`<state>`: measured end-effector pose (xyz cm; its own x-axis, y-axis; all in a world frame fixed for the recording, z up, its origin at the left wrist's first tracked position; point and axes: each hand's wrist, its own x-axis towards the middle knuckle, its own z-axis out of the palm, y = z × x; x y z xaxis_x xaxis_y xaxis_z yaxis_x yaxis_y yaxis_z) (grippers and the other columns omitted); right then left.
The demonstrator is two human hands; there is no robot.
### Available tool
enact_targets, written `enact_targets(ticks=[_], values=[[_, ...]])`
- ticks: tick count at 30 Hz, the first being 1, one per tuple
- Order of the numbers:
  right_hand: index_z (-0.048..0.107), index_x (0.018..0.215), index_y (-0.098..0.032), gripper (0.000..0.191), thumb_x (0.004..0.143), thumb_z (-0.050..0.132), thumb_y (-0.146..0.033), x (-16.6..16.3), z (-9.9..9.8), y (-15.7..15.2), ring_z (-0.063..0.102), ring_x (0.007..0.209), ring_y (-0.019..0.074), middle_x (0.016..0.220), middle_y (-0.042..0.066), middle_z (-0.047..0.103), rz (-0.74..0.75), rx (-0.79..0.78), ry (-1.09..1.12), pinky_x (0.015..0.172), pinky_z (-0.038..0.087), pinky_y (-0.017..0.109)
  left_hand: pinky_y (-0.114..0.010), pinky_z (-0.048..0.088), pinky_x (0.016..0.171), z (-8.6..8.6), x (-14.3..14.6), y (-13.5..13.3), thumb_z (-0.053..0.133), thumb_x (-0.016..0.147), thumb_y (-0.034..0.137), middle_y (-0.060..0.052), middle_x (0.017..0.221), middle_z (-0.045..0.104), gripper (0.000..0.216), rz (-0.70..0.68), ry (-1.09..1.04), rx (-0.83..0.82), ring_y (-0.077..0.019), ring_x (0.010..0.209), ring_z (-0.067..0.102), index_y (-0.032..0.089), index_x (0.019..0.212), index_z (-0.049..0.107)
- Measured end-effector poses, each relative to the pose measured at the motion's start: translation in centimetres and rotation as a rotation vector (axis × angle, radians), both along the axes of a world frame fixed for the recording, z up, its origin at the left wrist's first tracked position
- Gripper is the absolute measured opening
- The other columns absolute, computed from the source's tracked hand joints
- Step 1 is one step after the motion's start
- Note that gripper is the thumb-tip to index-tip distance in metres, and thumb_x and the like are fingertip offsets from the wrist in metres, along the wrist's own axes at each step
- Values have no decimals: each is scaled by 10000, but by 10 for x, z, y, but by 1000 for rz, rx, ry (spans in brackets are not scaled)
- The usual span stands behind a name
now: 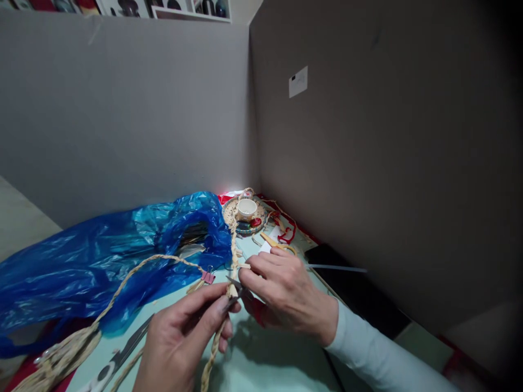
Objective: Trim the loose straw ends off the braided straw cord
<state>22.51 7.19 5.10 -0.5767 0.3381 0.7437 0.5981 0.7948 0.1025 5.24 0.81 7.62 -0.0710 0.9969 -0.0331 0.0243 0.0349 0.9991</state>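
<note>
My left hand (180,332) pinches a braided cord of pale straw-like fibre (211,356) between thumb and fingers. The cord hangs below that hand and runs upward past it toward the back of the table. Closed around a small pair of scissors (241,291), my right hand (288,288) keeps the dark blades at the cord, close to my left fingertips. A bit of red shows under the right palm, perhaps the scissors' handle. The blades lie around the cord's pale fibre; whether they cut into it I cannot tell.
A blue plastic bag (122,245) covers the left side. A pink binder clip (208,276) grips another braid. Larger scissors (118,356) lie at lower left, yellow scissors (292,249) behind my right hand. A white cup (247,208) stands on a woven tray (229,209) near the wall corner.
</note>
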Motion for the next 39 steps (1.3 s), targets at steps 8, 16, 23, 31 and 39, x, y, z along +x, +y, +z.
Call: enact_targets(ticks=[8, 16, 23, 31, 39], values=[[534, 728, -178, 194, 917, 489, -172, -1, -1, -3, 414, 575, 144, 644, -16, 526, -34, 100, 8, 557, 223, 321, -179, 488, 520, -7, 2, -4, 780, 669, 360, -8, 676, 762, 161, 170, 173, 64, -134, 528, 613, 232, 765, 805], [513, 699, -180, 286, 980, 463, -158, -2, -1, -9, 379, 535, 136, 600, -30, 498, -74, 128, -31, 551, 208, 322, -193, 483, 584, 9, 0, -3, 744, 651, 240, 34, 664, 722, 66, 231, 483, 319, -169, 601, 627, 297, 665, 774], [502, 689, -180, 274, 962, 499, -162, -4, -5, -10, 354, 516, 133, 585, -36, 480, -37, 134, -43, 539, 200, 318, -215, 451, 557, 19, -4, -4, 745, 646, 293, 23, 632, 709, 35, 151, 534, 237, -179, 582, 607, 285, 617, 763], [490, 688, -179, 285, 972, 485, -204, -6, -9, -8, 351, 493, 117, 566, -45, 468, -2, 141, -27, 531, 191, 307, -220, 385, 529, 28, -7, -3, 752, 648, 381, 15, 586, 603, 169, 64, 388, 28, -155, 578, 507, 217, 619, 726], [486, 681, -183, 323, 989, 444, -273, -6, -2, -10, 377, 505, 122, 583, -34, 492, 1, 137, -28, 546, 202, 316, -254, 394, 554, 25, -7, -2, 705, 670, 343, -10, 600, 636, 160, -1, 478, 87, -178, 573, 524, 225, 562, 721]])
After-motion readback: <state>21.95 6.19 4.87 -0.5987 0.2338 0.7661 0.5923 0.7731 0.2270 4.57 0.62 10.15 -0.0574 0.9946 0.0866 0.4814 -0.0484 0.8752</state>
